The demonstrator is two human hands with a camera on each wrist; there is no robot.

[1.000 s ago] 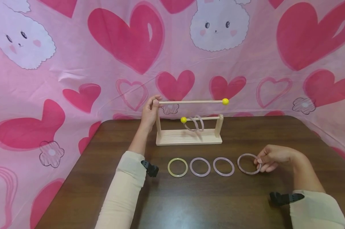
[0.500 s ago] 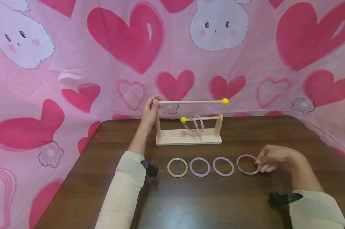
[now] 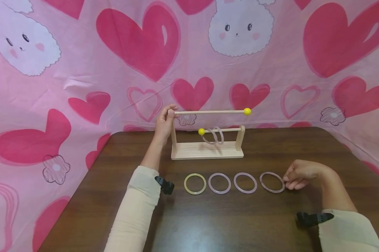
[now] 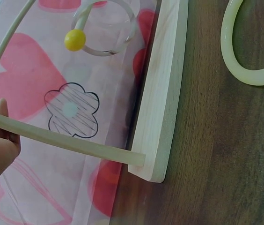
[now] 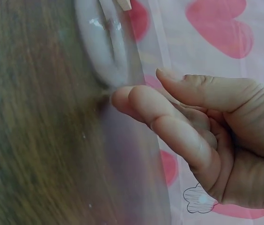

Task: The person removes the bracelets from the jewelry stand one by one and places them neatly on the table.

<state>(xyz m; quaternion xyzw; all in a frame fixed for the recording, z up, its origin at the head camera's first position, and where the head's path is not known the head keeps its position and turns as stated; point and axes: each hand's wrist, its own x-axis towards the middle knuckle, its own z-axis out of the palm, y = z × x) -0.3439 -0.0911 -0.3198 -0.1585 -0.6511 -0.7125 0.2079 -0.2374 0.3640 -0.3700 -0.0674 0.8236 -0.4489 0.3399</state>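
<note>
At the top of the wooden stand's (image 3: 205, 153) left post, my left hand (image 3: 164, 126) grips the wood, thumb in front; the left wrist view shows fingers behind the post (image 4: 66, 141). My right hand (image 3: 302, 174) is right at the outer edge of a mottled purple bangle (image 3: 273, 191) lying flat on the table. In the right wrist view its thumb (image 5: 207, 91) stands apart from the half-bent fingers (image 5: 183, 140), with nothing between them. Two pale bangles (image 3: 222, 136) hang on the stand's lower rod, which ends in a yellow ball (image 3: 201, 132). The upper rod (image 3: 211, 112) carries no bangle.
Left of the mottled bangle, a yellow bangle (image 3: 195, 193), a lilac bangle (image 3: 219, 193) and another purple bangle (image 3: 246, 192) lie in a row on the brown table (image 3: 214, 224). A pink heart-print cloth (image 3: 195, 63) hangs behind the table.
My right hand has let go of the mottled bangle, which now lies flat at the right end of the row. The left hand and stand have stayed put.
</note>
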